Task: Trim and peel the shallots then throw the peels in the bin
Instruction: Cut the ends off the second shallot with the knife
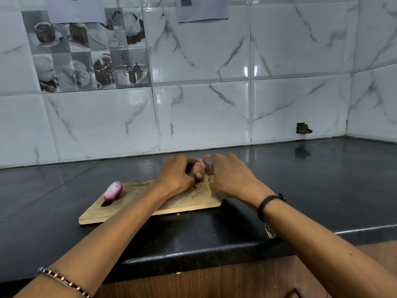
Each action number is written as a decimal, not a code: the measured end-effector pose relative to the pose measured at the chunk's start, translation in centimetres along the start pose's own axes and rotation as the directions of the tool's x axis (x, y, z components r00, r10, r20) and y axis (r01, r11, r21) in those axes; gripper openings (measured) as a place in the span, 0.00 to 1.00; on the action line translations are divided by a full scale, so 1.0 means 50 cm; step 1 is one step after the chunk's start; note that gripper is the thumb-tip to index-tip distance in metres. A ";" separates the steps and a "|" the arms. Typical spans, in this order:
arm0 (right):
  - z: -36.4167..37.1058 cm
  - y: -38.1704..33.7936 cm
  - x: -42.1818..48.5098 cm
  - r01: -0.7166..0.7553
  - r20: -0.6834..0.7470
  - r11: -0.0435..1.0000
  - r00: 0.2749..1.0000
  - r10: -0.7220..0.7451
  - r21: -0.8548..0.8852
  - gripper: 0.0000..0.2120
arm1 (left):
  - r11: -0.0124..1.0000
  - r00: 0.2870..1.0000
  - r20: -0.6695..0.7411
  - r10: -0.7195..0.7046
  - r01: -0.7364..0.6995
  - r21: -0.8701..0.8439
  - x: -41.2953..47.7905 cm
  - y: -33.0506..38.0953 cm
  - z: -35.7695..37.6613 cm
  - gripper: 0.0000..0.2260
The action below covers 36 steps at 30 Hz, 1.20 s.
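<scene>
- Head view: the shallot (197,168) being worked on is held just above the far edge of the cutting board (150,204), between both hands
- Left hand (178,176) has its fingers curled round the shallot from the left and grips it firmly, probably to keep the bulb steady while the skin is pulled
- Right hand (229,178) is closed at the bulb's right side, knuckles toward the camera; its fingertips are hidden, but they seem to pinch the strip of skin (206,157), which stands up pink between the two hands
- Whether that hand also holds a knife I cannot tell
- Working over the board likely keeps loose scraps together for the bin; one small scrap (178,214) already lies on the black counter (322,179), just beside the board's near edge
- A peeled shallot (113,191), white and purple, rests at the board's left end beside the handle slot, well apart from the hands, apparently set aside as finished
- A chain bracelet (62,280) is on the left wrist and a black band (269,203) on the right
- No bin is in sight
- Behind the counter, the marbled wall tiles include a panel of coffee-cup pictures (86,50)
- A sheet of paper (204,9) taped higher up shows part of a QR code; no words or brand can be read anywhere
</scene>
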State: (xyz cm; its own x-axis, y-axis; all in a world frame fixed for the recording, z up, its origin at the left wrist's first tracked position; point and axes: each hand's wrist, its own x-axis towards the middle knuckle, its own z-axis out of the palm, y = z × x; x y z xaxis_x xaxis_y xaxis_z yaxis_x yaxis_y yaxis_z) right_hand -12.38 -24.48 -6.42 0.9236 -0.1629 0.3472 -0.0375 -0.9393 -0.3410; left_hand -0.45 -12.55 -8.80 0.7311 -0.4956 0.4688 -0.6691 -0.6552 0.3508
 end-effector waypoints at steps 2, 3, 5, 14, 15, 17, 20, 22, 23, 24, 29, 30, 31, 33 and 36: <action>0.000 0.006 0.001 0.003 0.003 1.000 1.000 -0.003 0.006 0.15 | 1.000 1.000 -0.001 -0.008 0.009 0.015 0.002 0.002 0.003 0.18; 0.001 0.007 0.002 0.000 0.006 1.000 1.000 0.000 0.009 0.15 | 1.000 1.000 0.002 -0.008 0.008 0.020 0.002 0.004 0.003 0.18; 0.004 0.003 0.002 0.008 0.005 1.000 1.000 -0.008 -0.017 0.10 | 1.000 1.000 0.003 -0.010 0.010 0.021 0.002 0.007 0.004 0.17; 0.018 0.004 -0.028 0.032 0.028 0.999 0.999 -0.032 -0.010 0.06 | 1.000 1.000 -0.015 -0.025 0.024 -0.017 0.002 0.010 -0.001 0.09; 0.021 0.004 -0.030 0.037 0.026 0.999 0.999 -0.036 -0.038 0.03 | 0.999 0.999 -0.024 -0.028 0.027 -0.038 0.000 0.010 -0.003 0.10; 0.023 -0.001 -0.031 0.043 0.017 0.995 0.999 -0.041 -0.089 0.06 | 0.998 0.999 -0.014 -0.030 0.029 -0.061 -0.002 0.009 -0.007 0.10; 0.024 -0.004 -0.030 0.033 0.007 0.996 0.999 -0.032 -0.087 0.06 | 0.995 0.999 0.005 -0.050 0.050 -0.090 -0.005 0.002 -0.012 0.14; 0.023 0.000 -0.031 0.010 0.015 0.998 1.000 -0.010 -0.062 0.03 | 0.992 0.998 0.005 -0.058 0.058 -0.112 -0.008 -0.001 -0.013 0.17; 0.024 0.004 -0.031 0.002 0.024 0.999 1.000 -0.001 -0.032 0.05 | 0.991 0.998 0.008 -0.062 0.062 -0.117 -0.009 -0.003 -0.014 0.18; 0.025 0.008 -0.029 -0.006 0.033 1.000 0.999 0.006 -0.004 0.05 | 0.989 0.997 0.011 -0.072 0.073 -0.127 -0.012 -0.005 -0.014 0.19; 0.026 0.021 -0.026 -0.045 0.018 0.996 0.999 0.044 0.073 0.07 | 0.965 0.991 0.000 -0.134 0.130 -0.229 -0.022 -0.009 -0.014 0.19; 0.028 0.019 -0.027 -0.043 0.008 0.997 0.999 0.043 0.062 0.07 | 0.956 0.990 -0.025 -0.141 0.129 -0.262 -0.024 -0.009 -0.015 0.17; 0.029 0.015 -0.028 -0.041 -0.004 0.998 0.999 0.042 0.047 0.07 | 0.944 0.986 -0.058 -0.154 0.129 -0.303 -0.024 -0.009 -0.017 0.13; 0.032 0.008 -0.030 -0.037 -0.025 0.999 0.999 0.038 0.014 0.07 | 0.922 0.975 -0.124 -0.185 0.128 -0.364 -0.024 -0.010 -0.023 0.09; 0.034 0.004 -0.032 -0.051 -0.021 0.999 0.998 0.051 0.012 0.06 | 0.907 0.970 -0.122 -0.212 0.149 -0.394 -0.025 -0.017 -0.024 0.09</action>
State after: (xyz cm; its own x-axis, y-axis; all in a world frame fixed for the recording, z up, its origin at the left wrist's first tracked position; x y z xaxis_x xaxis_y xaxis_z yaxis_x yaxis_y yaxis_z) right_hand -13.20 -23.89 -8.50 0.9124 -0.2166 0.3473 -0.0794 -0.9261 -0.3689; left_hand -0.95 -10.68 -8.72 0.8345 -0.2725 0.4789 -0.5506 -0.4433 0.7073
